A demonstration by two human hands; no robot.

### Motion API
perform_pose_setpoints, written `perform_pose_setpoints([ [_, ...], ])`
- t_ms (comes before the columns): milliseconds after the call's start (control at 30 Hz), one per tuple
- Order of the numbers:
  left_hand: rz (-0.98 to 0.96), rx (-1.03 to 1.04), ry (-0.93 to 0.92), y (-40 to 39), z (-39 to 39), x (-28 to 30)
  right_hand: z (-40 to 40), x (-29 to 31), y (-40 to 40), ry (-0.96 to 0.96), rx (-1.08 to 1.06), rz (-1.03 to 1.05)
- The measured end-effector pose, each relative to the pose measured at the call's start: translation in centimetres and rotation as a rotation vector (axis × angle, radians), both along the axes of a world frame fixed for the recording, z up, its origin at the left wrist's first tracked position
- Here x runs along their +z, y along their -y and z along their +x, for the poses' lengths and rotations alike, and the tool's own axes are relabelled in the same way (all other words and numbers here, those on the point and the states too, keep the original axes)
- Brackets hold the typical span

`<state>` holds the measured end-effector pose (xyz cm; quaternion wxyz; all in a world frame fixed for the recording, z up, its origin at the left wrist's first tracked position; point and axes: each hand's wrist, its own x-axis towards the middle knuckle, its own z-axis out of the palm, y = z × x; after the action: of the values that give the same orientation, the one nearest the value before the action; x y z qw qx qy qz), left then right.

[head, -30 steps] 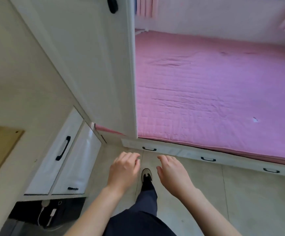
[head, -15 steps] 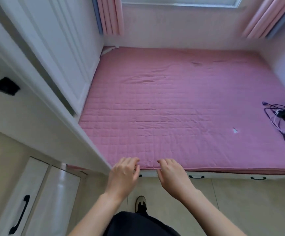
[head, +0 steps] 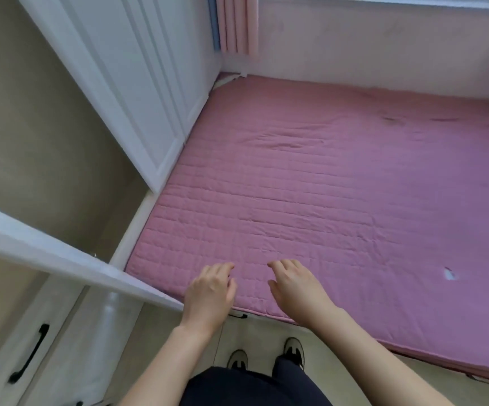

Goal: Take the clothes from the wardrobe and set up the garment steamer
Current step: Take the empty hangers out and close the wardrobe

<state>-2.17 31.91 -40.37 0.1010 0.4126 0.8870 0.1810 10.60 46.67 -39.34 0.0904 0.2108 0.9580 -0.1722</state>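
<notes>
2 hands out in front, both empty. Left hand (head: 209, 291) and right hand (head: 294, 284) are held palm-down, side by side with a gap between them, over the near edge of the pink quilted mattress (head: 340, 200). Fingers on both are loosely curled, gripping nothing; can't tell if the fingertips touch the mattress or hang just above it.

Wardrobe (head: 114, 83) is on the left, white panelled doors running along the mattress's left side up to the far corner. 1 white door edge (head: 62, 259) cuts diagonally across the lower left, ending right by the left wrist. Behind it, a beige inner panel (head: 47, 127). No clothes or garment steamer in view.

Below the door edge: white drawer fronts, 1 with a black handle (head: 29, 357). Another small black handle (head: 239, 315) shows on the bed base just under the mattress edge, between the 2 forearms.

Pink curtain (head: 237, 24) hangs in the far corner beside the wardrobe. Small white mark (head: 449, 273) on the mattress, well right of the right hand.

2 shoes (head: 294, 351) on pale floor, dark trousers (head: 252, 388) at bottom centre.
</notes>
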Motion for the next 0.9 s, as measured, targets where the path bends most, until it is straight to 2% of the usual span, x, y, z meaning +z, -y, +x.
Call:
perform_pose_setpoints([
  [233, -0.001, 0.267, 0.056, -2.8, 1.8, 1.0, -2.0, 1.1, -5.2, 0.007, 0.192, -0.002],
  [500, 0.008, 0.471, 0.017, -4.5, -0.3, 2.2, -7.0, 1.5, -7.7, -0.053, 0.361, 0.007],
  [733, 0.046, 0.545, 0.006, -5.2, -5.9, 2.8, -13.5, 1.0, -8.0, -0.108, 0.443, 0.015],
  [900, 0.098, 0.589, -0.011, -5.4, -9.5, 4.2, -18.4, 2.0, -7.4, -0.217, 0.462, 0.019],
])
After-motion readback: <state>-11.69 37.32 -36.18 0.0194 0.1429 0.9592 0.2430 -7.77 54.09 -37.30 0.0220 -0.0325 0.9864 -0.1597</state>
